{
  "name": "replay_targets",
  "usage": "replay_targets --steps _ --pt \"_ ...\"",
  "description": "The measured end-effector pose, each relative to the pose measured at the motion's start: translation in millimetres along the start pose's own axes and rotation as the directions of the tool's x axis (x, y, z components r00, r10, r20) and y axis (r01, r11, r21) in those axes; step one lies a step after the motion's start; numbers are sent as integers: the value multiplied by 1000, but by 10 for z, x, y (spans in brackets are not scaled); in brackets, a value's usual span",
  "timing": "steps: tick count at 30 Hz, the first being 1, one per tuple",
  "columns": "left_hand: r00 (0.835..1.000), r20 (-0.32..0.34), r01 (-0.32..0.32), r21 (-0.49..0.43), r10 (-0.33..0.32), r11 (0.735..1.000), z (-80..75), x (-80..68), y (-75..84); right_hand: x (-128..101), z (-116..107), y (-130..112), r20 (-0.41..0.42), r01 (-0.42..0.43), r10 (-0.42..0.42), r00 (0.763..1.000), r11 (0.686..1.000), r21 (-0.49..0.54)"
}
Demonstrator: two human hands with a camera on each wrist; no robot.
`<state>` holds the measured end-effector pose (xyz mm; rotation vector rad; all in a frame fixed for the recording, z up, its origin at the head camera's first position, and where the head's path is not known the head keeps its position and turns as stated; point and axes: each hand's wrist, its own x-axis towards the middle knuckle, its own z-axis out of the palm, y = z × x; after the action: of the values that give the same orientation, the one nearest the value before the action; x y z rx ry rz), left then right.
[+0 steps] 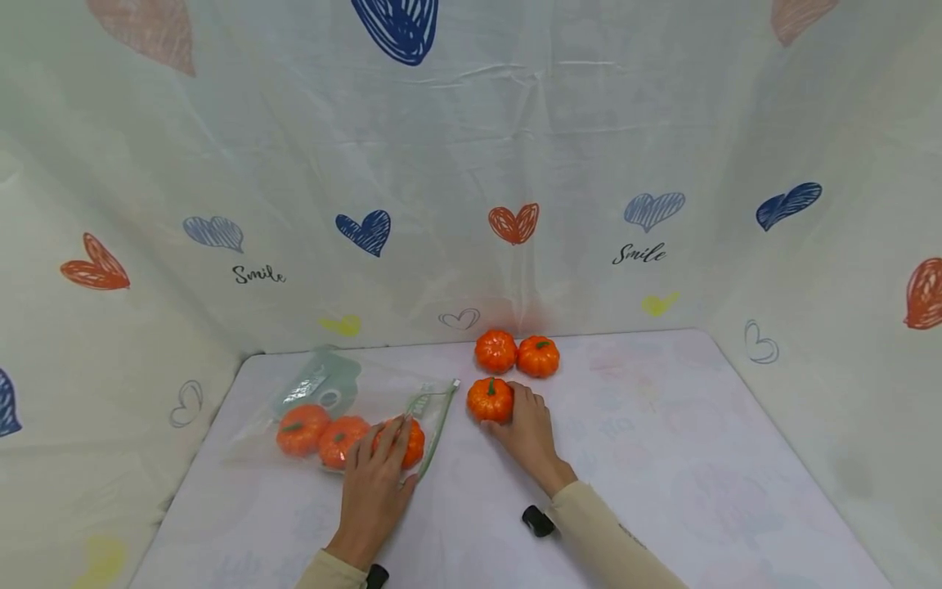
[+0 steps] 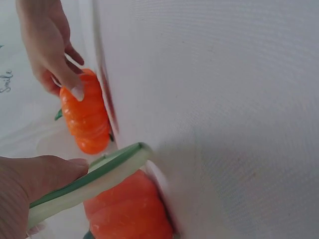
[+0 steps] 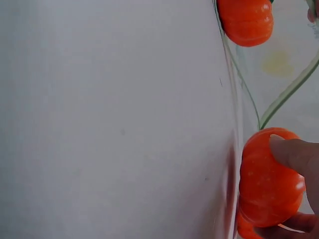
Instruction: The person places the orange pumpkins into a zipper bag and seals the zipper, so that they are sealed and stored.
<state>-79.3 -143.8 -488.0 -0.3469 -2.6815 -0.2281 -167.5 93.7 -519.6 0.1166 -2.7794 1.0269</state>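
Note:
A clear zip bag [image 1: 434, 446] with a green zip edge lies on the left of the table. Inside it are three small orange toy pumpkins [image 1: 303, 430]. Over the bag's mouth end is my left hand [image 1: 374, 495], with a pumpkin partly hidden under its fingers. In the left wrist view its thumb [image 2: 55, 172] holds the raised zip edge [image 2: 89, 181]. My right hand [image 1: 531, 429] grips another toy pumpkin [image 1: 490, 400] with a green stem, just right of the bag's mouth. Thumb and fingers curl round its side in the right wrist view.
Two more toy pumpkins, a left one [image 1: 496, 352] and a right one [image 1: 539, 357], sit side by side behind my right hand, near the table's back edge. A white table [image 1: 662, 458] carries everything. A cloth [image 1: 456, 147] printed with hearts hangs around it.

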Motion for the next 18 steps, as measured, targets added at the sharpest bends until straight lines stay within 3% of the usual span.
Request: replay_targets --steps 6,12,18 --pt "1000 17 5 -1 -5 1000 -5 -6 -2 -237 -21 -153 49 81 -84 995 995 52" --pt "1000 -10 -9 -16 8 1000 9 -9 -14 -476 10 -316 109 224 -230 967 973 58" --pt "1000 -17 -15 -17 14 1000 15 -12 -12 -612 75 -423 167 276 -282 945 959 64"
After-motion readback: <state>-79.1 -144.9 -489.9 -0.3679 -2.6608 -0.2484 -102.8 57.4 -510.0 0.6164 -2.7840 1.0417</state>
